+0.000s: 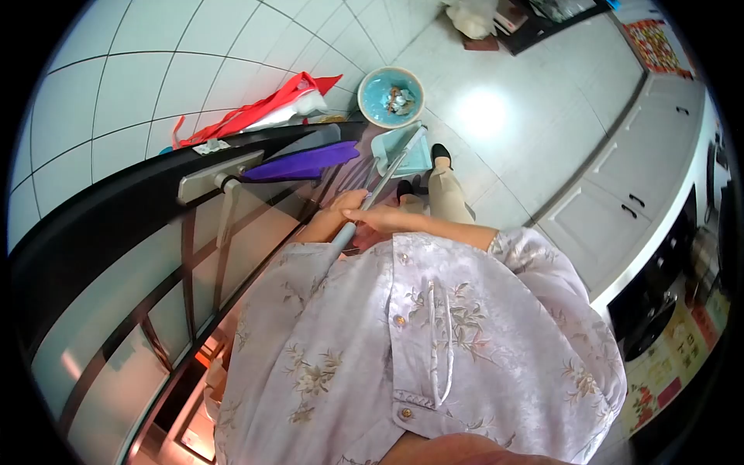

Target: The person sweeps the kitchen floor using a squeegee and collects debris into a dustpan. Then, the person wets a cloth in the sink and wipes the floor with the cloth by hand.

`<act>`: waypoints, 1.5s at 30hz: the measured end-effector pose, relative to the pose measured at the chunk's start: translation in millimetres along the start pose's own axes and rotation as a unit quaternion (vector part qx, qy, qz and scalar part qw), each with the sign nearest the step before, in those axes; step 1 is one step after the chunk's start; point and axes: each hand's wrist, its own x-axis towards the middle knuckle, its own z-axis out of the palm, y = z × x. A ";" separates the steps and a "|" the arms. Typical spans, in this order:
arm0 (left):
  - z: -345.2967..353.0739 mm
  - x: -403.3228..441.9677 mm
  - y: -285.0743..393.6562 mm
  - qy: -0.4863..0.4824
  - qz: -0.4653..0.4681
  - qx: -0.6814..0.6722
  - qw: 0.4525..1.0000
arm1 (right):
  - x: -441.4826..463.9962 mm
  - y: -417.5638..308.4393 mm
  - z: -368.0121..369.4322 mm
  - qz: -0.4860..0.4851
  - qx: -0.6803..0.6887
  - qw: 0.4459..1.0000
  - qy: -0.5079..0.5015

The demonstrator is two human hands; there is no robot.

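Observation:
A long light-grey pole (394,166) slants from near my waist toward a light-blue dustpan (415,160) by my feet. My right hand (378,218) is closed around the pole's lower part. Close beside it, my left hand (341,208) is wrapped at the same pole, its fingers partly hidden. The pole's upper end, a thicker grey grip (343,235), rests near my shirt front. Whether the pole is joined to the dustpan or only passes over it, I cannot tell.
A round blue bin (391,75) with rubbish stands beyond the dustpan. At left, an open dark-framed door (85,203) has a metal handle (221,177) and purple gloves (302,163). A red bag (263,112) lies behind it. White cabinets (612,194) line the right.

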 end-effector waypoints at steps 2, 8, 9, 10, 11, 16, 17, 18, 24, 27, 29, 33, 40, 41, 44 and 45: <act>8.3 4.6 0.7 0.005 0.047 0.061 0.997 | 14.1 20.7 0.8 -0.030 0.032 0.999 0.019; 18.1 26.9 6.8 0.000 0.105 0.153 0.983 | 3.8 34.8 25.7 -0.081 0.258 0.941 0.205; 19.5 30.1 8.2 -0.004 0.102 0.162 0.982 | 3.1 37.9 26.7 -0.082 0.261 0.939 0.209; 19.7 33.9 10.9 -0.009 0.092 0.177 0.980 | 3.1 41.6 29.1 -0.110 0.287 0.922 0.236; 18.2 38.4 14.0 -0.014 0.081 0.193 0.978 | 4.2 43.5 30.3 -0.137 0.311 0.903 0.262; 24.3 40.7 36.8 -0.051 0.098 0.210 0.972 | 12.8 47.9 14.8 -0.181 0.340 0.872 0.303; 25.2 37.7 42.2 -0.053 0.108 0.231 0.965 | 14.1 49.9 9.2 -0.185 0.342 0.870 0.303; 27.7 32.5 47.0 -0.058 0.117 0.253 0.959 | 19.2 57.8 -2.6 -0.197 0.339 0.862 0.322; 31.3 -5.3 82.2 -0.054 0.134 0.340 0.929 | -4.9 77.3 -84.3 -0.235 0.408 0.797 0.377; 41.4 13.9 73.1 -0.028 0.137 0.349 0.927 | -29.1 83.2 -124.7 -0.242 0.433 0.786 0.370; 40.3 20.2 71.7 -0.002 0.174 0.285 0.943 | -50.1 90.8 -149.4 -0.258 0.460 0.775 0.348; 43.4 11.8 63.0 -0.012 0.179 0.212 0.961 | -115.0 121.8 -172.7 -0.255 0.410 0.831 0.274; 62.6 -4.6 58.9 -0.023 0.116 0.104 0.988 | -127.3 166.8 -240.8 -0.098 0.082 0.904 0.409; 64.7 -6.6 59.5 -0.027 0.106 0.089 0.990 | -123.2 165.3 -252.4 -0.066 -0.055 0.882 0.464; 69.0 -15.1 61.6 -0.018 0.083 0.066 0.994 | -113.9 149.0 -282.7 -0.061 -0.143 0.881 0.447; 69.6 -17.3 64.2 -0.017 0.081 0.061 0.995 | -112.4 141.4 -290.8 -0.071 -0.188 0.874 0.442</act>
